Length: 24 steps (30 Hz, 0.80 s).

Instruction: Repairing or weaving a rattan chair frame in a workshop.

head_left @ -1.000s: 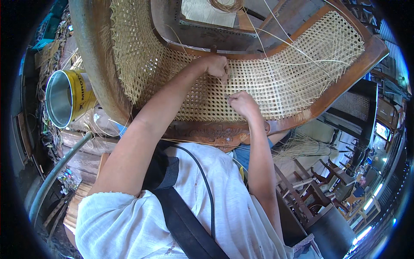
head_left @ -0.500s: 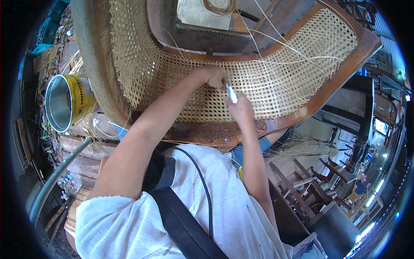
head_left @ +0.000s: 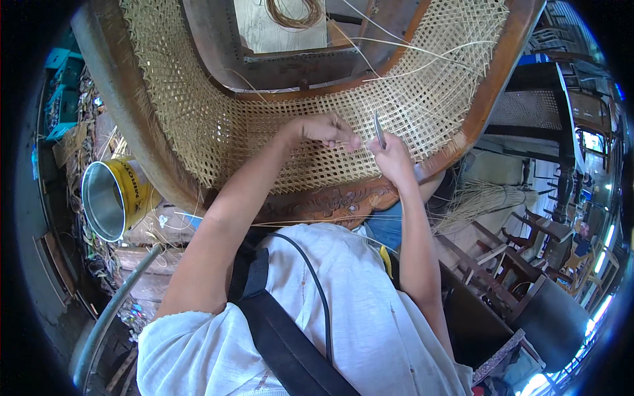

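Observation:
A curved wooden frame with woven cane webbing (head_left: 284,158) spreads in front of me. Over the middle of the webbing is my left hand (head_left: 327,130), its fingers pinched together; a thin pale strand seems to show at the fingertips, too small to make out surely. Just to its right, my right hand (head_left: 394,160) is closed around a small knife (head_left: 378,129), the metal blade pointing up and away from me. The two hands are close but apart. Loose cane strands (head_left: 439,51) cross the right part of the webbing.
A yellow metal can (head_left: 132,188) lies tipped at the left, near a curved pipe (head_left: 115,310). A coil of cane (head_left: 294,13) rests on a pale board beyond the frame. At the right are a bundle of long cane (head_left: 492,201) and several stacked wooden furniture pieces (head_left: 522,257).
My right hand has drawn right and slightly down, away from my left hand, and the knife blade now stands free of the webbing. The whole view has shifted a little.

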{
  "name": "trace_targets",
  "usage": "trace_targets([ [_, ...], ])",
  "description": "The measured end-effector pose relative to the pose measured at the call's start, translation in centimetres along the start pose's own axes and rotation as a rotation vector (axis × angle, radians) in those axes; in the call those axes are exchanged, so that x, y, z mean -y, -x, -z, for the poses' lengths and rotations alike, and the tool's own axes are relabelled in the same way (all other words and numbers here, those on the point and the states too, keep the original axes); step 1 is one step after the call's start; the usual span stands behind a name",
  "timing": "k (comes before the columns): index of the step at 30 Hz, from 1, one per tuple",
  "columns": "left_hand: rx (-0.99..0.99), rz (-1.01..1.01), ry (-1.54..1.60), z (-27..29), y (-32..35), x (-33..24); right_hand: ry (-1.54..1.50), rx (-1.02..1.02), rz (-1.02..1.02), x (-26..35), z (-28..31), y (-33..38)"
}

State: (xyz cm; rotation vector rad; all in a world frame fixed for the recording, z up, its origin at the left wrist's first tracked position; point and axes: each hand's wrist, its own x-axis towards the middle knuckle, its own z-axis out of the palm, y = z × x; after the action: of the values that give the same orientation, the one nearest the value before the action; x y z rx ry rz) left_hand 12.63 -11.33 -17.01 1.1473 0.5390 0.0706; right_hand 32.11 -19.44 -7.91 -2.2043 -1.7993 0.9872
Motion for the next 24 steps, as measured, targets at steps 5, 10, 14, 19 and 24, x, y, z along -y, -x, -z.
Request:
trace_targets([
  [5, -0.272, -0.082, -0.086, 2.1, -0.6, 4.5, 0.309, 0.173, -0.099, 3.6, -1.0, 0.2],
  [10, -0.354, 0.078, -0.254, 2.4, -0.8, 4.2, 0.515, 0.311, -0.077, 3.8, -3.4, 0.5],
  [14, -0.375, 0.02, -0.249, 2.6, -1.2, 4.8, 0.57, 0.299, -0.062, 4.8, -3.6, -0.5],
  [19, -0.419, 0.06, -0.293, 2.0, -1.1, 3.9, 0.502, 0.218, -0.007, 4.8, -4.6, 0.1],
  [24, -0.254, 0.043, -0.482, 1.5, -1.6, 3.9, 0.353, 0.175, -0.072, 3.2, -5.3, 0.1],
])
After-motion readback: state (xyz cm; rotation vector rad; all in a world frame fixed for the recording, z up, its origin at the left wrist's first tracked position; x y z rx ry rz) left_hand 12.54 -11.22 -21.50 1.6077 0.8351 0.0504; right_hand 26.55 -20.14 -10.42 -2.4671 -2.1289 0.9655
